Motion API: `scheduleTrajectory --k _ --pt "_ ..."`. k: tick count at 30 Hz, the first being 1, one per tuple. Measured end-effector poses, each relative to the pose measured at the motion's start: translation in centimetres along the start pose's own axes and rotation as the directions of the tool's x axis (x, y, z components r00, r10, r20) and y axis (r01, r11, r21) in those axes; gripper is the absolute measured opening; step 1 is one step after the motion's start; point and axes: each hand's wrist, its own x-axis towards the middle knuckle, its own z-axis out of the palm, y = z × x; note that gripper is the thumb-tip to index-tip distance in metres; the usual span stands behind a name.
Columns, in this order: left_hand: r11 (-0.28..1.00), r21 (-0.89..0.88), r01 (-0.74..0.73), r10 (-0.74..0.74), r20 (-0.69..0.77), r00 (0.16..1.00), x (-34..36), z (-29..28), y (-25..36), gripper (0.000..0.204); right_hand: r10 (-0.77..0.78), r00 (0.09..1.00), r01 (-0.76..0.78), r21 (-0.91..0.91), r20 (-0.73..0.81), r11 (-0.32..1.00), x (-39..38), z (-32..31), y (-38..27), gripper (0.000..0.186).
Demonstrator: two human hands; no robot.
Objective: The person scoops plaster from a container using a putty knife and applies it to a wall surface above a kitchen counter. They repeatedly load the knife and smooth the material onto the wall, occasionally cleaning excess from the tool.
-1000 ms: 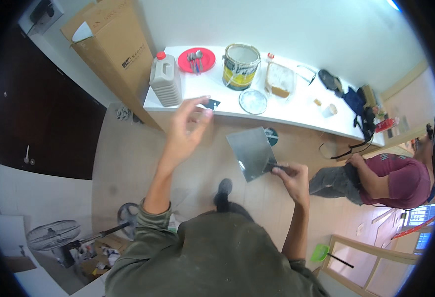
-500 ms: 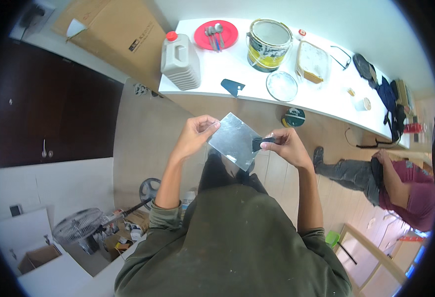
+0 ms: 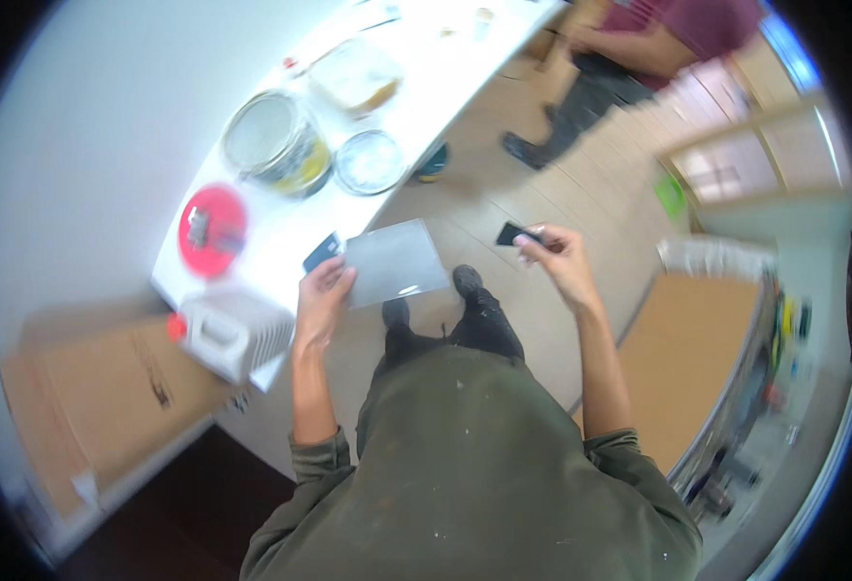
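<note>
My left hand (image 3: 324,290) pinches one edge of a thin, greyish see-through rectangular sheet (image 3: 397,263), which hangs out over the floor with a small bright glint near its lower edge. My right hand (image 3: 561,257) grips a small flat black piece (image 3: 511,233) between thumb and fingers, well apart from the sheet. Just behind my left fingers, a dark blue flat spreader-like piece (image 3: 321,250) shows at the white table's edge, partly covered by the hand.
The white table (image 3: 266,228) holds a red plate (image 3: 217,254) with spoons, a paint bucket (image 3: 269,140), a round lid (image 3: 371,163), a tub (image 3: 353,73) and a grey jug (image 3: 232,334). Another person (image 3: 619,68) is at the far right. A cardboard box (image 3: 106,407) stands left.
My view has turned right, blurring the scene. The black piece, earlier against the sheet's right corner, is now away from it in my right hand; the sheet has swung left with my left hand.
</note>
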Motion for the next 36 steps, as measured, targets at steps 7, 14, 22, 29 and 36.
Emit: scheduleTrajectory --k 7,14,22,29,36 --pt "0.983 0.106 0.152 -0.185 0.465 0.866 3.8 4.3 1.3 0.020 0.142 0.870 -0.064 0.178 -0.472 0.982 -15.4 0.9 5.2 0.019" --pt "0.947 0.300 0.118 -0.312 0.757 0.575 2.8 15.6 -2.2 0.022 -0.043 0.471 0.306 0.117 -0.881 0.945 -27.2 -2.1 9.0 0.024" --pt "0.916 0.393 0.079 -0.396 0.857 0.330 -10.3 35.3 -6.5 0.043 -0.043 -0.124 0.429 -0.093 -0.991 0.898 -42.0 -10.4 11.9 0.029" --pt "0.872 0.480 0.098 -0.490 0.859 0.150 -20.1 46.4 -11.2 0.050 0.103 -0.263 0.654 -0.099 -0.959 0.750 -52.2 -19.2 15.3 0.030" --pt "0.831 0.547 0.102 -0.543 0.837 -0.066 -25.3 54.9 -13.6 0.060 0.210 -0.420 0.731 -0.193 -0.883 0.655 -56.8 -21.1 17.2 0.022"
